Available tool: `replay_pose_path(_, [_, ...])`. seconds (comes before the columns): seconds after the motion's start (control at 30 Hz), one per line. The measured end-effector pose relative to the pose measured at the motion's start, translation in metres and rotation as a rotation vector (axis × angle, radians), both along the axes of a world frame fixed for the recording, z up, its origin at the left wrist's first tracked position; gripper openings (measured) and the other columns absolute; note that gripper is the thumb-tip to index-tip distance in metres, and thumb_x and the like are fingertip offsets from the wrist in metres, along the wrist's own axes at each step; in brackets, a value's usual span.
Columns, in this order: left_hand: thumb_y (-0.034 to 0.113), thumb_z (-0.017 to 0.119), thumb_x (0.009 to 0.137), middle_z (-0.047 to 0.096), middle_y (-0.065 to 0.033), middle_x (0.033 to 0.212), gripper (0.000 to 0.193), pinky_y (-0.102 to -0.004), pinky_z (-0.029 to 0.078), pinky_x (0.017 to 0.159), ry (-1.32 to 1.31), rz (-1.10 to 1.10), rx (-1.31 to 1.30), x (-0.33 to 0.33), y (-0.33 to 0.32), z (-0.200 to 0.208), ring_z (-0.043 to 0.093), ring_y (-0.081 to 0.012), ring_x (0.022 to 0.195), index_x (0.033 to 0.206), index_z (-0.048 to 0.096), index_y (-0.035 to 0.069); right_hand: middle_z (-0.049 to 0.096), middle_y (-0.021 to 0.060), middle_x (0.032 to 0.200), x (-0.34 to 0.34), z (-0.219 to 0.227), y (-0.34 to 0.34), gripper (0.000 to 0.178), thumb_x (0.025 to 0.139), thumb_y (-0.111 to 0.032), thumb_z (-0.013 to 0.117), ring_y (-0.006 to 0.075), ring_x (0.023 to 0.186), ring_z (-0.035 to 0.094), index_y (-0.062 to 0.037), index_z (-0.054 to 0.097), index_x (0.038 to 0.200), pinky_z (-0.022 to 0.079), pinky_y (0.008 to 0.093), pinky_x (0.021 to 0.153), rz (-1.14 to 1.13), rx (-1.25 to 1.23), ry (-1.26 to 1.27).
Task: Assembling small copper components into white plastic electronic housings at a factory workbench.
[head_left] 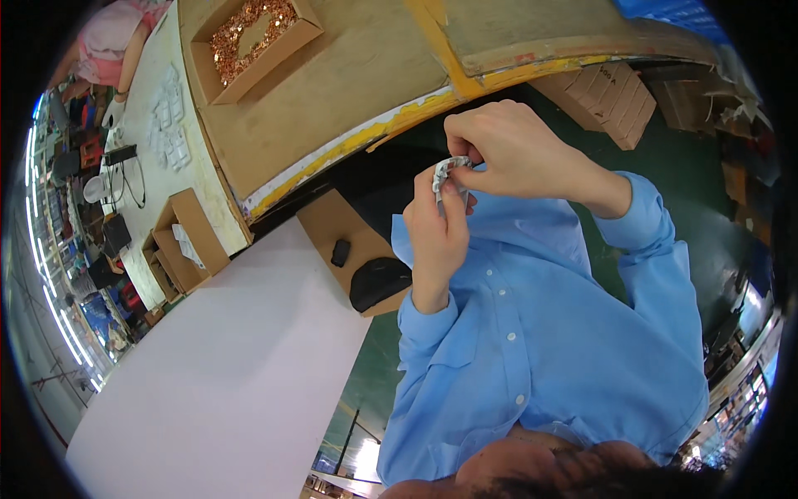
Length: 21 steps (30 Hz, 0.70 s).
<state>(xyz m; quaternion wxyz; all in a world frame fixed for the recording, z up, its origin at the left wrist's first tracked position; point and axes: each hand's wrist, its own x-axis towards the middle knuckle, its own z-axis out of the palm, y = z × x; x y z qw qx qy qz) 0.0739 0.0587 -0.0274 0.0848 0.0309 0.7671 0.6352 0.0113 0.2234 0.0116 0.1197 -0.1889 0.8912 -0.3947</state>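
Up in front of my chest, my left hand [438, 237] grips a small white housing [440, 172] with metallic-looking bits along its open edge. Its thumb and fingers close round the lower part. From the right, my right hand [519, 150] bends over the same piece, its fingertips pinched together at the top edge. Whatever lies between those fingertips is too small to make out. An open cardboard box [287, 51] of small copper-coloured parts stands on the worktable [366, 83], to the far left of my hands.
A cardboard sheet [328, 218] carries a black block [340, 253] and a dark rounded item [378, 283]. A white panel [224, 358] spreads at lower left. Several clear-white pieces [170, 125] lie on a side table, near another person [108, 46]. Cartons [603, 100] stand at right.
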Motion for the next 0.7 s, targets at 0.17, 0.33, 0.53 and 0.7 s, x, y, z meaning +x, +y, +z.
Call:
replay_pose_path(0.17, [0.011,0.044,0.101,0.064,-0.0076,0.080,0.021,-0.0234,0.049,0.061,-0.060,-0.009,0.036,-0.002,0.005,0.002,0.060,-0.0104,0.067,0.113,0.054,-0.003,0.063,0.0120,0.069,-0.003,0.004,0.006,0.020,0.072,-0.020,0.070,0.0309,0.068,0.063,-0.0041,0.058,0.074,0.047,0.0399,0.059,0.011,0.027,-0.032])
replay_pose_path(0.33, [0.010,0.044,0.100,0.064,-0.0077,0.080,0.020,-0.0235,0.047,0.059,-0.067,-0.034,0.019,0.001,0.002,0.000,0.060,-0.0099,0.066,0.112,0.054,-0.003,0.064,0.0137,0.070,-0.002,0.003,0.006,0.018,0.072,-0.020,0.069,0.0337,0.071,0.064,-0.0041,0.060,0.072,0.049,0.0430,0.061,0.032,0.054,-0.015])
replay_pose_path(0.53, [0.011,0.045,0.101,0.064,-0.0062,0.075,0.019,-0.0230,0.046,0.057,-0.051,-0.016,-0.018,0.000,0.002,0.001,0.059,-0.0092,0.064,0.111,0.055,-0.001,0.064,0.0138,0.071,-0.003,0.002,0.002,0.019,0.071,-0.020,0.069,0.0338,0.070,0.064,-0.0038,0.060,0.072,0.049,0.0422,0.061,0.024,0.090,-0.009])
replay_pose_path(0.7, [0.012,0.047,0.100,0.065,-0.0066,0.078,0.021,-0.0236,0.050,0.062,-0.079,0.018,0.039,-0.003,0.002,0.000,0.062,-0.0099,0.069,0.115,0.052,-0.002,0.056,0.0094,0.061,-0.006,-0.006,0.001,0.022,0.067,-0.018,0.072,0.0284,0.059,0.057,-0.0042,0.055,0.070,0.043,0.0373,0.054,-0.029,-0.020,-0.065])
